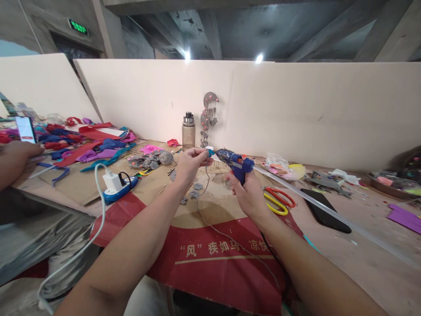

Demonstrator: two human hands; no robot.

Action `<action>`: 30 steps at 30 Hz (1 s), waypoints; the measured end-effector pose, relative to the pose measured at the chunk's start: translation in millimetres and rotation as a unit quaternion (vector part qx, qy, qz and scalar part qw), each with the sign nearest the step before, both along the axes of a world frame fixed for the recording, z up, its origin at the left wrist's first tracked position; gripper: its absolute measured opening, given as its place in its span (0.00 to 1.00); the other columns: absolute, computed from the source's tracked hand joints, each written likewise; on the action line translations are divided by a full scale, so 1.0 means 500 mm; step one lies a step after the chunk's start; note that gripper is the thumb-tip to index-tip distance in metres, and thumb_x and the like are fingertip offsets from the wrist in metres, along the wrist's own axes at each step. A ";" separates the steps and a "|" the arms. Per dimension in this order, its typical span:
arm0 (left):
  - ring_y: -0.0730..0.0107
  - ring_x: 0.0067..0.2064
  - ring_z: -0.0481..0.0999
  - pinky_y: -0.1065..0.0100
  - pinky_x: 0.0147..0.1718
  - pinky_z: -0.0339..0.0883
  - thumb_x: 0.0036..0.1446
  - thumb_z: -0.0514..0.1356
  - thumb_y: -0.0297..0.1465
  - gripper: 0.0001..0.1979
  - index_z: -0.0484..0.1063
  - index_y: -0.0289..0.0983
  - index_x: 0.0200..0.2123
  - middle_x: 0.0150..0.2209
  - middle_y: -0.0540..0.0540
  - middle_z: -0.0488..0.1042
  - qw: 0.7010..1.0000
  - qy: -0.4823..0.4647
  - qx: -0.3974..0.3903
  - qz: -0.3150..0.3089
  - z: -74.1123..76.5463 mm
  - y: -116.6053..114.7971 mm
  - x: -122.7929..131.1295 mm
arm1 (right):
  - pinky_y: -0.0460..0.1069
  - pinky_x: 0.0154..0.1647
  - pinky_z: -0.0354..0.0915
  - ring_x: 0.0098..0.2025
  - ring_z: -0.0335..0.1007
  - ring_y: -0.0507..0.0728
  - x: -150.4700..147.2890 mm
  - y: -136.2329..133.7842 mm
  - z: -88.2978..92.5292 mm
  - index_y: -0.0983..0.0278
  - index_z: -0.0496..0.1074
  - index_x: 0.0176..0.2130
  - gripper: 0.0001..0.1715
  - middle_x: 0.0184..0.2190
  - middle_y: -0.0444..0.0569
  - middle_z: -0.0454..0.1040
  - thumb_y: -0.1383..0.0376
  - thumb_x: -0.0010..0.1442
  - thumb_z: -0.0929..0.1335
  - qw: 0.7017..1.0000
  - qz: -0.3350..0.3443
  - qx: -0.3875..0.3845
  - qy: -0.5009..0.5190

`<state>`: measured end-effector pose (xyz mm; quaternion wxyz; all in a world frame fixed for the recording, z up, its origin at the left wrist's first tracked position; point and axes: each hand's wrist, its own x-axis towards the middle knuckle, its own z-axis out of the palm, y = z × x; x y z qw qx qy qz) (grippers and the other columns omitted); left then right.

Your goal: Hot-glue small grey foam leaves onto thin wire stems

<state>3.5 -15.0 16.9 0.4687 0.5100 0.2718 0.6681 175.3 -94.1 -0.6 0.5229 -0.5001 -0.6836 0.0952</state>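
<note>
My right hand [251, 195] is closed round the grip of a blue glue gun [242, 166], whose front end is crusted with dark residue. A long clear glue stick [296, 189] runs out of its back to the right. My left hand [190, 164] pinches a small teal piece [210, 153] right at the gun's nozzle; whether they touch I cannot tell. Grey yarn [204, 221] hangs below my left fingers and trails over the red printed sheet [210, 272]. Small grey flower-like pieces [194, 194] lie beneath my hands on brown cardboard [226, 204].
Scissors [278, 202] and a black phone [325, 210] lie at right. A bottle [188, 131] and a grey hanging ornament [210, 115] are at the back. Left are a charger on a blue power strip [120, 189], colourful fabric scraps [88, 142] and another person's hand [18, 158] near a lit phone.
</note>
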 end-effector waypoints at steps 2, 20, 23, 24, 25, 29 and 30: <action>0.69 0.27 0.78 0.64 0.33 0.74 0.43 0.70 0.37 0.15 0.74 0.32 0.29 0.26 0.46 0.77 1.000 0.001 -0.001 0.000 -0.002 0.002 0.001 | 0.55 0.36 0.67 0.37 0.72 0.63 0.000 0.000 0.000 0.63 0.69 0.43 0.17 0.35 0.55 0.76 0.54 0.63 0.62 1.000 -0.003 0.000 0.000; 0.70 0.26 0.78 0.64 0.34 0.74 0.43 0.69 0.35 0.13 0.73 0.32 0.29 0.25 0.47 0.76 1.000 0.002 -0.023 -0.011 -0.003 0.001 0.009 | 0.56 0.36 0.67 0.38 0.72 0.63 -0.008 -0.004 0.000 0.62 0.68 0.43 0.16 0.35 0.54 0.76 0.54 0.63 0.62 1.000 -0.005 0.006 -0.018; 0.70 0.26 0.78 0.64 0.33 0.74 0.43 0.69 0.35 0.13 0.73 0.32 0.28 0.26 0.47 0.76 1.000 0.000 -0.023 -0.013 -0.004 0.001 0.010 | 0.56 0.37 0.67 0.39 0.72 0.64 -0.008 -0.005 0.001 0.62 0.69 0.44 0.16 0.35 0.54 0.76 0.54 0.63 0.62 1.000 -0.005 0.006 -0.019; 0.70 0.26 0.78 0.64 0.34 0.74 0.43 0.69 0.35 0.13 0.73 0.32 0.28 0.26 0.47 0.76 1.000 0.000 -0.023 -0.012 -0.004 0.001 0.010 | 0.56 0.37 0.67 0.39 0.72 0.64 -0.008 -0.005 0.001 0.62 0.69 0.44 0.17 0.35 0.54 0.76 0.54 0.63 0.62 1.000 -0.004 0.006 -0.018; 0.70 0.26 0.77 0.64 0.34 0.74 0.43 0.69 0.35 0.14 0.73 0.32 0.28 0.25 0.47 0.76 1.000 0.001 -0.021 -0.012 -0.005 0.002 0.009 | 0.56 0.37 0.67 0.39 0.72 0.64 -0.008 -0.004 0.000 0.62 0.68 0.44 0.17 0.36 0.54 0.76 0.54 0.63 0.62 1.000 -0.004 0.006 -0.017; 0.71 0.26 0.77 0.63 0.34 0.74 0.43 0.70 0.36 0.14 0.74 0.32 0.29 0.25 0.48 0.75 1.000 -0.001 -0.013 -0.005 -0.005 0.003 0.007 | 0.56 0.36 0.67 0.38 0.72 0.63 -0.008 -0.004 -0.001 0.62 0.68 0.44 0.17 0.35 0.54 0.76 0.54 0.63 0.62 1.000 -0.005 0.008 -0.014; 0.71 0.27 0.77 0.63 0.35 0.74 0.43 0.70 0.36 0.14 0.74 0.32 0.29 0.25 0.48 0.75 1.000 -0.002 -0.013 -0.004 -0.005 0.003 0.006 | 0.56 0.36 0.67 0.38 0.72 0.63 -0.008 -0.004 -0.001 0.62 0.69 0.44 0.17 0.35 0.54 0.76 0.54 0.63 0.62 1.000 -0.009 0.006 -0.014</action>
